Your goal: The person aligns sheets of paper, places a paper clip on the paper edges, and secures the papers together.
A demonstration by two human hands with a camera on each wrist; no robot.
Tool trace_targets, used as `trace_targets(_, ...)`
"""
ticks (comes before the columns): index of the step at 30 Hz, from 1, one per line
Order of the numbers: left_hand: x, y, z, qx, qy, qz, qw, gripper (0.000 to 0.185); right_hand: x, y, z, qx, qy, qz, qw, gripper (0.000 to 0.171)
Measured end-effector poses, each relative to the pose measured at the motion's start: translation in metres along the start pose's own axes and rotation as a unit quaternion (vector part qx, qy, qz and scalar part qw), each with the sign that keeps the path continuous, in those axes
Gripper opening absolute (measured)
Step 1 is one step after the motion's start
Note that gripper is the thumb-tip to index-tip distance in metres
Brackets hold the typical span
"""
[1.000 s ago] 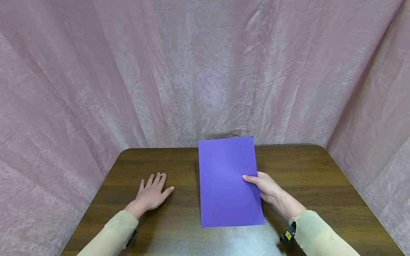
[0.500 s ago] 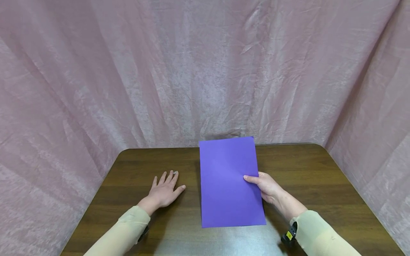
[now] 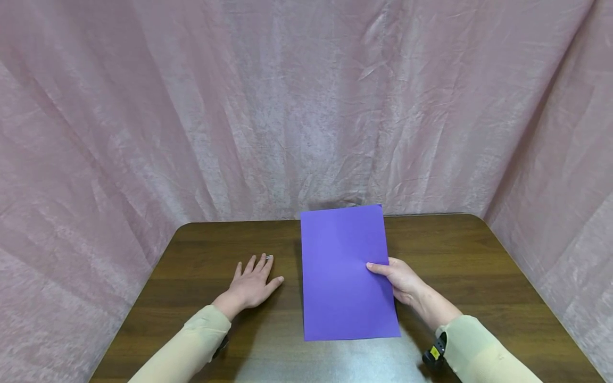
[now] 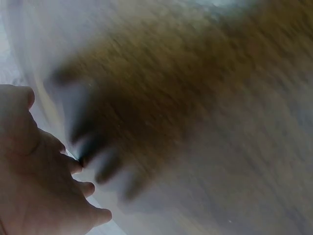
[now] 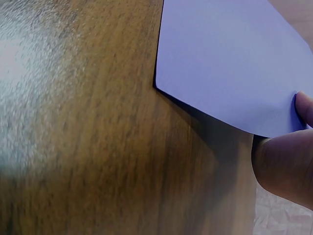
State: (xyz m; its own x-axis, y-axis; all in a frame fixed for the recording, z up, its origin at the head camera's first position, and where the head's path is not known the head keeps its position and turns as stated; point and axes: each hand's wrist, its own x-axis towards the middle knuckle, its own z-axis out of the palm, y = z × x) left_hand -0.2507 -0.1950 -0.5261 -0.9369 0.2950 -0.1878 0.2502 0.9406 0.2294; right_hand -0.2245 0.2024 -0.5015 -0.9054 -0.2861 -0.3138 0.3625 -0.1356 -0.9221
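Purple paper is held at its right edge by the right hand, thumb on top and fingers tucked beneath, so that the sheet is pinched between them. From the right wrist view the sheet is seen raised a little off the wooden table, a shadow lying under its near corner, with the thumb tip just showing over the edge. The left hand is laid flat on the table, fingers spread and straight, near the sheet's left edge but apart from it; nothing is held by it. A ring is seen on one finger. The left wrist view is too blurred for more to be told.

For the sheet to be handled well, the pinch is best kept light and close to the edge, so that no crease is pressed in, and the sheet kept level so that it does not sag or slide. The free left edge is judged the likely place for the other hand to steady it.

One plain rectangular sheet is shown, uniformly purple, smooth, unfolded and unmarked, lying lengthwise away from the person at the middle of the table, its far edge reaching the pink curtain behind.
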Motion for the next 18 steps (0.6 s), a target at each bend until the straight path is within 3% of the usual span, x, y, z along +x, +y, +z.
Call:
trace_targets(8, 0.0093, 0.0009, 0.0078, 0.014, -0.001, -0.001, 0.9999, 0.082, 0.0008, 0.0007, -0.0014, 0.005, 0.005, 0.002, 1.000, 0.019)
trace_targets(18, 0.0060, 0.0029, 0.0039, 0.002, 0.014, 0.010, 0.9998, 0.079, 0.0013, 0.0029, -0.0018, 0.006, 0.000, 0.002, 1.000, 0.018)
